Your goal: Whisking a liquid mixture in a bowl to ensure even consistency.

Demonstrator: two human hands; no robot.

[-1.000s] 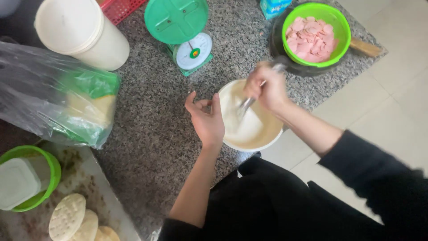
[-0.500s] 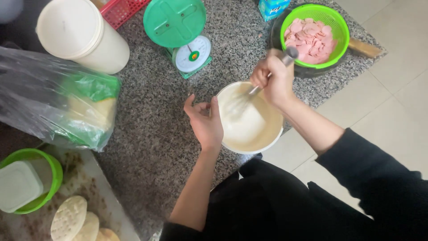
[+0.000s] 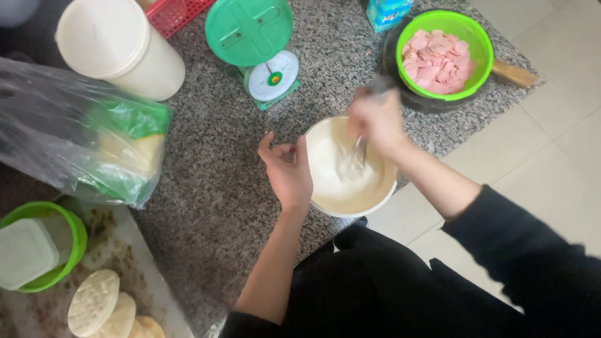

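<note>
Here the right hand (image 3: 374, 120) is closed around the handle of a whisk (image 3: 361, 150), its wires down in the pale batter inside a white bowl (image 3: 325, 203); the hand is blurred, so the beating looks to be in full swing. The left hand (image 3: 287, 169) steadies the bowl at its left rim, palm against the side and fingers loosely curled, gripping nothing else. The bowl sits at the front edge of the speckled stone counter (image 3: 213, 188), partly overhanging it by the look of things. The step in hand is mixing, and I judge it well along, since the batter looks smooth where it shows. Going on calls for a firm hold on the rim, because the bowl is close to the drop.

Just behind the bowl stands a green kitchen scale (image 3: 253, 44), and to the right a green colander (image 3: 466, 81) of pink sliced sausage rests in a dark pan (image 3: 407, 94); the whisking elbow has little room there. Well to the left lie a clear plastic bag (image 3: 75, 138), a cream lidded tub (image 3: 119, 50), a small green tub (image 3: 69, 250) and round crackers (image 3: 94, 300) on a tray (image 3: 138, 263), none in the way
</note>
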